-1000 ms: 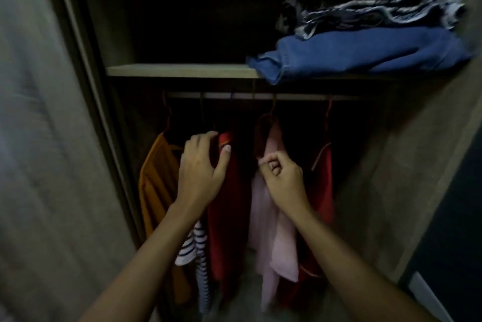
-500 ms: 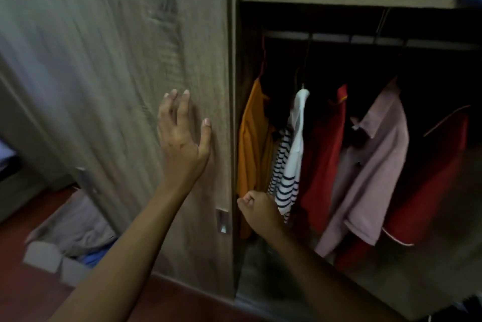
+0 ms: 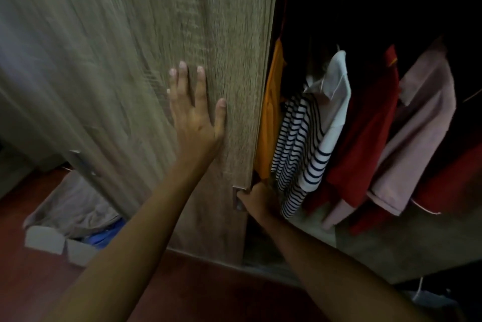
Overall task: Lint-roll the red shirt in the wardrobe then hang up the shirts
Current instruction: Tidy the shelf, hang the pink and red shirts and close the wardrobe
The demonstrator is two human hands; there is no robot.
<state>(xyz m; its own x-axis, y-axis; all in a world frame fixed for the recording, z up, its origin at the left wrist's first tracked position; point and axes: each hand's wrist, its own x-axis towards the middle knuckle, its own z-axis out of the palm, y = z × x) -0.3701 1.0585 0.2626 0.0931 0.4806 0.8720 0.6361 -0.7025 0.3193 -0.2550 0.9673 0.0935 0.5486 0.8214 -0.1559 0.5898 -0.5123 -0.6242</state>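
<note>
Judging by what hangs, we seem near the end: our left hand (image 3: 195, 115) lies flat, fingers (image 3: 200, 84) spread, on the door (image 3: 125, 55); our right hand (image 3: 257, 200) curls round its handle (image 3: 236, 203). Right of both hands the red shirt (image 3: 365, 136) hangs among other shirts (image 3: 417, 139). No lint roller shows, so rolling we cannot confirm.

A red-brown floor (image 3: 208, 290) runs across the bottom of the view. On it at the lower left stands an open cardboard box (image 3: 45, 239), its pale flaps folded outward. A crumpled grey cloth (image 3: 75, 204) fills most of the box and rises above its rim. Just beside the cloth, at the box's right end, lies something bright blue (image 3: 104, 235), too blurred to name. In the dim lower right corner a thin white cord (image 3: 419, 287) hangs over a pale object (image 3: 430, 301).
</note>
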